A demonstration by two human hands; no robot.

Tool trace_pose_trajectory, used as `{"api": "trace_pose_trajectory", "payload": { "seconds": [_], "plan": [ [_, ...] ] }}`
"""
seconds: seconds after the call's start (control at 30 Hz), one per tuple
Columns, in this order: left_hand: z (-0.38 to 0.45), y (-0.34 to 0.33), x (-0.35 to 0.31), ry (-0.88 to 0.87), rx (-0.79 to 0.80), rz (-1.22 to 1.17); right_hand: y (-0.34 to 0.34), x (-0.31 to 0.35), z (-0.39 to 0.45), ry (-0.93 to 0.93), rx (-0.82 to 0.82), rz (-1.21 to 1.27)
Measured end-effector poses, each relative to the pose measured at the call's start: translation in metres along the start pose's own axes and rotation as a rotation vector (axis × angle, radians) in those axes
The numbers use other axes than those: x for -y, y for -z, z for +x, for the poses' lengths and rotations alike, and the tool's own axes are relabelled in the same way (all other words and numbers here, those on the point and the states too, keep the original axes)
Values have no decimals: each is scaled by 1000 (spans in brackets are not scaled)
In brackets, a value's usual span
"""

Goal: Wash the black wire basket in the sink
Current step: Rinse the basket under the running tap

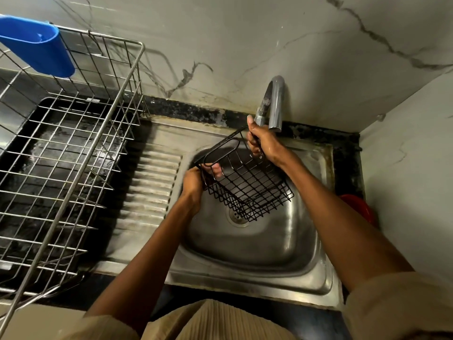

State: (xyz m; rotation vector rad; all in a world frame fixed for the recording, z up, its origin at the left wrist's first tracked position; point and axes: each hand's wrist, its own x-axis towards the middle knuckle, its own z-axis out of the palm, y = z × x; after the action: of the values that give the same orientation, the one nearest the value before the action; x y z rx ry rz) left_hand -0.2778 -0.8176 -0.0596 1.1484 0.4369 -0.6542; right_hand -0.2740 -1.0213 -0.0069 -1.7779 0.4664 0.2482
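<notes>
The black wire basket [247, 185] hangs tilted over the steel sink [255, 244], its mesh bottom facing me above the drain. My left hand [196, 182] grips its near-left rim, fingers curled through the wires. At the far corner, my right hand [261, 142] holds the rim, just below the chrome tap [274, 101]. No water stream is visible from the spout.
A large steel wire dish rack [73, 153] stands on the black counter at left, with a blue plastic holder [36, 45] hooked on its back rim. The ribbed drainboard [152, 190] lies between rack and basin. A red object [358, 207] sits at the right.
</notes>
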Motion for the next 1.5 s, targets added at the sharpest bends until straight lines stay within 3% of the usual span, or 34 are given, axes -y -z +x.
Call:
{"api": "trace_pose_trajectory", "payload": {
  "seconds": [0.1,0.2,0.3,0.4,0.53,0.7,0.83,1.13,1.2,1.37,1.5],
  "plan": [
    [-5,1,-13,-124,3,71,6,7,-1,19,69,40],
    [-12,-1,-30,-193,26,-26,1,10,3,-55,52,-123],
    [-21,-1,-42,-282,141,172,2,5,10,-99,-10,-297],
    [-32,-9,-48,-251,271,378,-3,12,1,-19,-61,-464],
    [-29,-33,-44,-259,317,549,-13,21,-5,75,-31,-573],
    [-32,-61,-29,-389,147,520,-14,14,-4,102,-73,-576],
    [-28,-60,-19,-430,117,526,-9,-3,-5,91,-104,-614],
    [-18,-49,-15,-269,-80,280,-5,-34,-31,-254,-157,-734],
    [-17,-52,-13,-243,-92,262,-27,-27,-45,-184,-120,-789],
    [-5,-44,-18,-143,-133,171,-66,-26,-83,190,-47,-943],
    [-3,-37,-28,-160,-145,195,-29,-41,-70,117,-103,-1000]
  ]
}}
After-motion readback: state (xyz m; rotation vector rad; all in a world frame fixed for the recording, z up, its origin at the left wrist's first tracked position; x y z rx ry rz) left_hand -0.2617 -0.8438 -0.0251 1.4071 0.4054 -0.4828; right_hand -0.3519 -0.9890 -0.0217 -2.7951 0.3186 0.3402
